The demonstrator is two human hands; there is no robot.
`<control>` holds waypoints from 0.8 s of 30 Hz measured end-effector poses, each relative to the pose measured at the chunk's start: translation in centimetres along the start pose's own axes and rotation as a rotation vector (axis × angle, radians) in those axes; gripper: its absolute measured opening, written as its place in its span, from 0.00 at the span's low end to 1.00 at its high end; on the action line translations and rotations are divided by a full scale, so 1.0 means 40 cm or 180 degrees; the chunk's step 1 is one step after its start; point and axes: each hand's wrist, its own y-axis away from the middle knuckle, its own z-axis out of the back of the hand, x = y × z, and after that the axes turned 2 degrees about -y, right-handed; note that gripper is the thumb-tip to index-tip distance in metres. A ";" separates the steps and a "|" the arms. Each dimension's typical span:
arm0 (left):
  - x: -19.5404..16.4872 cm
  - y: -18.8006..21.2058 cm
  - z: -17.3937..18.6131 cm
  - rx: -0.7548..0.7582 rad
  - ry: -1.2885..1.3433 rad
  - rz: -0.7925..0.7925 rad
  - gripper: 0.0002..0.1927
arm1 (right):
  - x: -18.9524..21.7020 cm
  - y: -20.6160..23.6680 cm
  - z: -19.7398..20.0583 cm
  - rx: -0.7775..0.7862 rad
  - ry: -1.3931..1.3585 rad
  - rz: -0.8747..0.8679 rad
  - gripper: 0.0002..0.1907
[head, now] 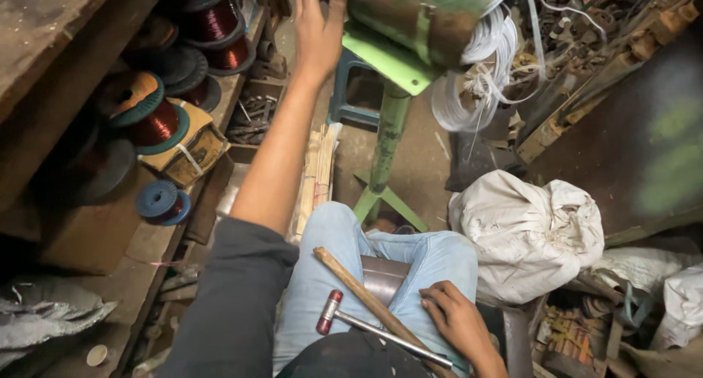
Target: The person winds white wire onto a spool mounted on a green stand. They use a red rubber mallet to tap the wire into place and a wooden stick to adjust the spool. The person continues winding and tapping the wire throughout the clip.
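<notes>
My left hand reaches up and forward with its fingers spread, its palm against the end of a green cylindrical motor housing on a green stand. On my lap, my right hand rests with curled fingers on my jeans, right beside a wooden stick and a small hammer with a red head and metal handle. Bundled white wire hangs out of the motor's right side. A dull metal sheet piece sits between my thighs.
Spools of copper wire and a blue spool sit on wooden shelving at left. A white sack lies at right, with scrap metal parts behind it. A bundle of thin sticks lies on the floor.
</notes>
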 end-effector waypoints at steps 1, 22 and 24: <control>0.004 0.020 0.007 0.0004 0.0009 0.0077 0.37 | 0.002 0.003 -0.002 0.0042 0.0038 -0.0055 0.10; -0.414 0.377 -0.117 0.0217 -0.0431 -0.0349 0.53 | 0.021 0.024 -0.006 0.0148 -0.0361 0.0204 0.10; -0.416 0.380 -0.108 0.0438 -0.0453 -0.0553 0.50 | 0.024 0.019 -0.012 0.0157 -0.0348 0.0202 0.10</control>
